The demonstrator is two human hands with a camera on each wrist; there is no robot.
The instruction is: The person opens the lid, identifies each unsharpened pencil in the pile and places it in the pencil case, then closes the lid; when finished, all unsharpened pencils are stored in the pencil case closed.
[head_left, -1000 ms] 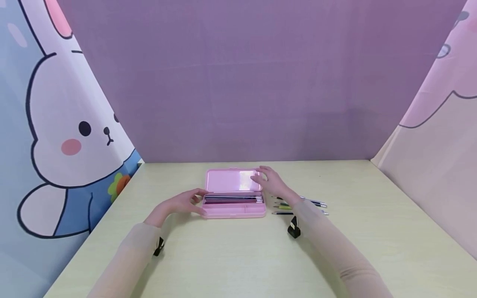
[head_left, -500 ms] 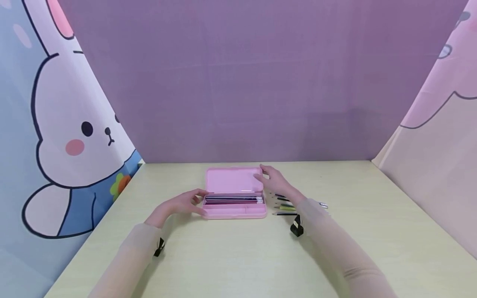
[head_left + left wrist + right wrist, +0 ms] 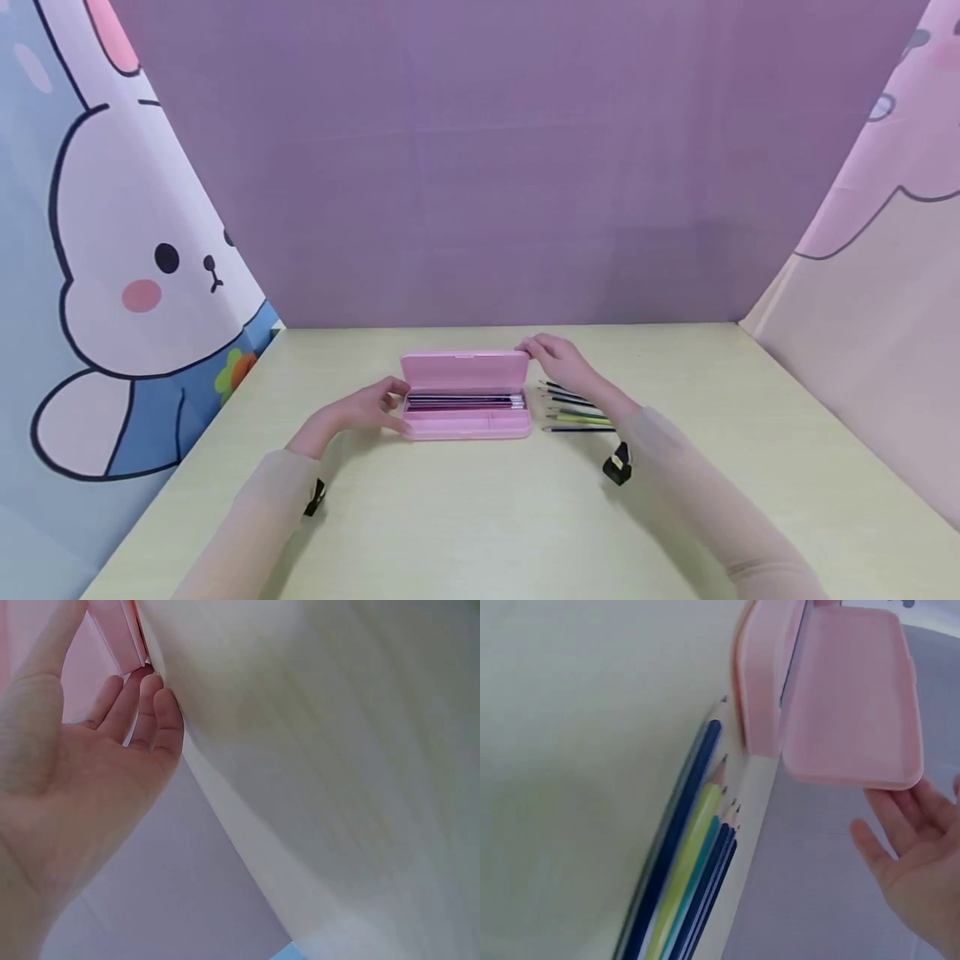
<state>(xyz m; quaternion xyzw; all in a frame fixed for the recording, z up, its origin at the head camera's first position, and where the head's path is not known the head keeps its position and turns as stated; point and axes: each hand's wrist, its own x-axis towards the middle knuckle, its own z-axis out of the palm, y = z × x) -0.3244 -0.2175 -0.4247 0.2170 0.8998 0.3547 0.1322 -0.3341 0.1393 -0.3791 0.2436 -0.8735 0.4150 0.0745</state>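
A pink pencil case [image 3: 450,428] lies open on the table, several pencils [image 3: 461,402] in its back compartment. Its lid [image 3: 465,372] stands tilted up on the hinge. My left hand [image 3: 365,407] holds the case's left end, thumb at the front corner and fingers at the back. In the left wrist view, the fingers curl toward the case end [image 3: 120,637]. At the lid's upper right corner is my right hand [image 3: 562,365]. The right wrist view shows its fingertips [image 3: 889,806] behind the lid's edge, the thumb apart from it.
Several loose pencils [image 3: 577,418], dark blue, green and yellow-green, lie right of the case under my right forearm. The pale table [image 3: 465,517] ends at a purple backdrop [image 3: 487,167]. Printed cloths hang at both sides.
The lid has swung up from lying back to a tilted stance, its right corner at my right hand. My left hand stays on the case's left end.
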